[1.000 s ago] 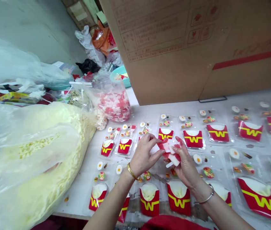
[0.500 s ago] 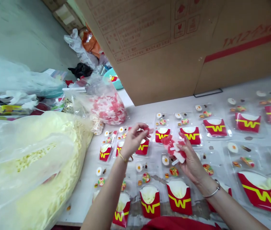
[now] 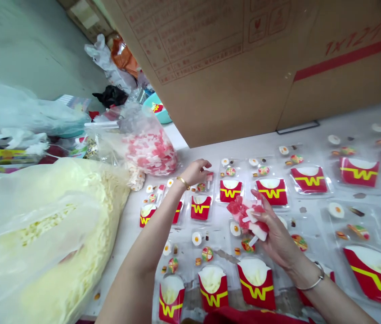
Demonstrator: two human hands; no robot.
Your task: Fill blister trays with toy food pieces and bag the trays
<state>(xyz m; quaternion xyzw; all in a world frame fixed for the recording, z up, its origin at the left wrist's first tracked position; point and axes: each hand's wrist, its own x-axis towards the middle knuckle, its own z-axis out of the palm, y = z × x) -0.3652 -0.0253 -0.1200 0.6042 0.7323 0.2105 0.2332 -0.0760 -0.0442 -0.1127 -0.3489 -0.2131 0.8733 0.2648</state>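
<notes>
My right hand [image 3: 276, 234] is closed around a bunch of small red-and-white toy popsicles [image 3: 248, 217] with white sticks. It hovers above the front rows of clear plastic trays. Farther back, my left hand [image 3: 195, 172] hangs over a tray, its fingers curved and apart. Just below its fingertips a single toy popsicle [image 3: 209, 177] shows in that tray, beside a small toy pizza [image 3: 201, 187] and above a red fries box [image 3: 200, 207] with a yellow W. Neighbouring trays carry toy fried eggs [image 3: 196, 238], little burgers and similar fries boxes [image 3: 213, 285].
A large cardboard box [image 3: 224, 103] stands at the back of the white table. To its left is a plastic bag of toy popsicles [image 3: 151, 150]. A big bag of pale yellow pieces [image 3: 85, 252] fills the left side. Behind sits a turquoise basin [image 3: 163, 115].
My left hand has moved back and slightly up, and a toy popsicle now shows below it in the tray. My right hand keeps its bunch, slightly farther right and lower in view.
</notes>
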